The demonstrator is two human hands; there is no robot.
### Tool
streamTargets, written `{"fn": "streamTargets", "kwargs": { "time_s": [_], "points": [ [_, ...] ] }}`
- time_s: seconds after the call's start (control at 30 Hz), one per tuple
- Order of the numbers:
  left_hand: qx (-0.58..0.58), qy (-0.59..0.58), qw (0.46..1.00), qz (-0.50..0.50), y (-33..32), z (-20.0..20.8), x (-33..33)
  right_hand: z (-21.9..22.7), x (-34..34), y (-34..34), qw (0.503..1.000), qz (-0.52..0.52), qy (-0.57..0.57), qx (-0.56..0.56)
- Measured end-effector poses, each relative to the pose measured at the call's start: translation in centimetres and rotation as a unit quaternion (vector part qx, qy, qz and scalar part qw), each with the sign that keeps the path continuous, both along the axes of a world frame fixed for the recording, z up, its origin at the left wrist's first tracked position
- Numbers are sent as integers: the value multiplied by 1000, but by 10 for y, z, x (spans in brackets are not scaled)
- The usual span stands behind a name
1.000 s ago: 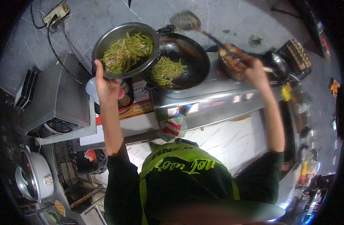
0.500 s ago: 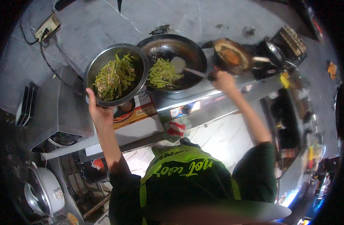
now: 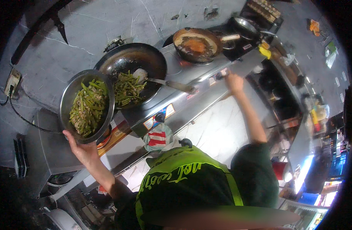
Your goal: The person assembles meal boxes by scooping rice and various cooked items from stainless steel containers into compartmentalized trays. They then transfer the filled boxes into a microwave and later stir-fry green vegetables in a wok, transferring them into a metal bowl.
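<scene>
Well, we had our left hand cupped under the steel bowl of green beans, its grip pinching the rim, tilted beside the wok; our right hand rested at the stove front, grip unclear.

Frying pan on stove; striped cloth hanging below.
</scene>
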State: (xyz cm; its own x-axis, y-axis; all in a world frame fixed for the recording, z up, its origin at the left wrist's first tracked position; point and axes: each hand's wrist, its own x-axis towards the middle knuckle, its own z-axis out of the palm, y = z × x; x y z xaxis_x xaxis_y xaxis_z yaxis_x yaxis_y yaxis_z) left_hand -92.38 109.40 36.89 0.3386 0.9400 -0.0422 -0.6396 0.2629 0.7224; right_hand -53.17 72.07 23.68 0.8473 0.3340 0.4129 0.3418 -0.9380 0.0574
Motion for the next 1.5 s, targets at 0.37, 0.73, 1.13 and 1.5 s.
{"fn": "streamTargets", "kwargs": {
  "time_s": [0.37, 0.73, 1.13, 1.5],
  "points": [
    [-12, -26, 999, 15, -61, -2, 37, -148, 116, -18, 986, 95, 61, -124],
    [0, -27, 1000, 15, -100, -8, 65, -100, 139, -42, 956, 125, 261, -39],
    [30, -54, 998, 25, -86, -18, 25, 96, -58, 128, 729, 333, 577, 161],
    [18, -43, 999, 16, -34, -24, -21, 100, -92, 142, 897, 371, 237, 33]
  ]
}}
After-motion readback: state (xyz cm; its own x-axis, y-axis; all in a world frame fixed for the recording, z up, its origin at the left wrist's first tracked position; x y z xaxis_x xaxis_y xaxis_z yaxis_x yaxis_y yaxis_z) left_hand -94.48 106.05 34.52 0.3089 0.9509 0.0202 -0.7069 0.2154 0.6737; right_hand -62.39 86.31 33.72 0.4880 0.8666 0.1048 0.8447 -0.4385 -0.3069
